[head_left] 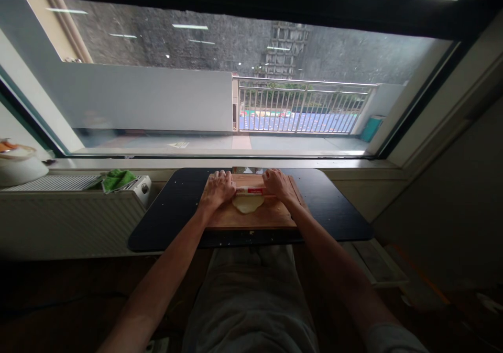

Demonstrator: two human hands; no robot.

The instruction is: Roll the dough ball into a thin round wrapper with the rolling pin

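A wooden rolling pin (250,191) with a red-and-white label lies crosswise over a flat, pale piece of dough (248,205). Most of the dough shows on my side of the pin. My left hand (220,187) is closed on the pin's left end, knuckles up. Opposite it, my right hand (277,183) is closed on the right end, and the fingers hide that end. Dough and pin rest on a wooden cutting board (251,221).
The board lies on a small black table (338,222) with pale crumbs scattered on it. A white radiator (74,222) stands at left, bearing a green cloth (118,180) and a white pot (21,168). A windowsill (188,163) runs behind the table.
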